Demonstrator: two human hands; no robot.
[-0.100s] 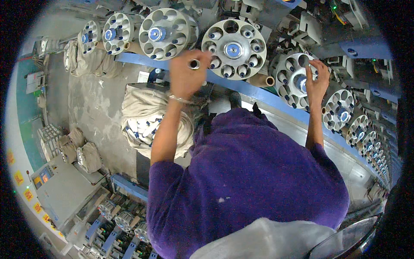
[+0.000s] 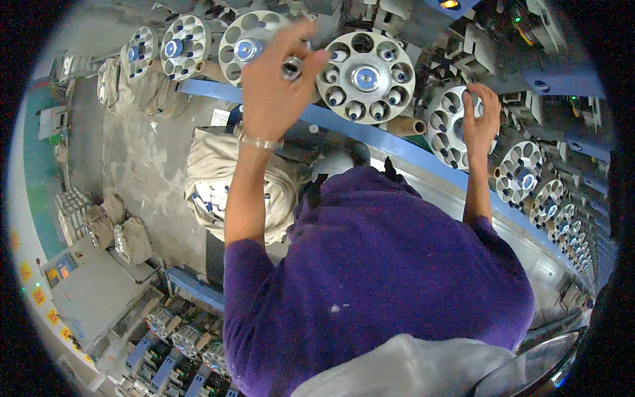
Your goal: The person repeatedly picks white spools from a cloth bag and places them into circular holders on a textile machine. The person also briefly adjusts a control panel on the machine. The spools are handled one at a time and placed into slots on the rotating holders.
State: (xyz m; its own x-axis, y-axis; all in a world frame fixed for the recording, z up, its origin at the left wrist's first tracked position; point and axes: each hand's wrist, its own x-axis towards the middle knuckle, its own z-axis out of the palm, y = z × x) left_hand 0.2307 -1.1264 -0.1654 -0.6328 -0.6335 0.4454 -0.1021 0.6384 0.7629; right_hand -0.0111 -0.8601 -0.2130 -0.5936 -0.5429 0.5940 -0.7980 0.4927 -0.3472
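My left hand (image 2: 274, 86), smeared by motion, is closed around a bobbin (image 2: 292, 68) whose hollow round end shows between thumb and fingers. It hovers in front of a round magazine (image 2: 231, 49) with a blue hub, partly covering it. To its right stands another pale round magazine (image 2: 366, 114), with dark-tipped bobbins in most of its pockets. My right hand (image 2: 483, 122) is at the upper right edge of a further magazine (image 2: 442, 135). Its thumb and fingertips come together there; what they pinch, if anything, is too small to make out.
A blue rail (image 2: 337, 122) runs below the row of magazines. A brown cardboard tube (image 2: 405, 126) lies between two of them. Beside my left forearm, a beige cloth sack (image 2: 278, 192) holds white bobbins. More sacks (image 2: 135, 241) and a grey cabinet (image 2: 99, 288) stand at left.
My left hand has risen slightly and shifted left with the bobbin, whose end has turned. My right hand stays at the same magazine. The whole view has shifted a little.
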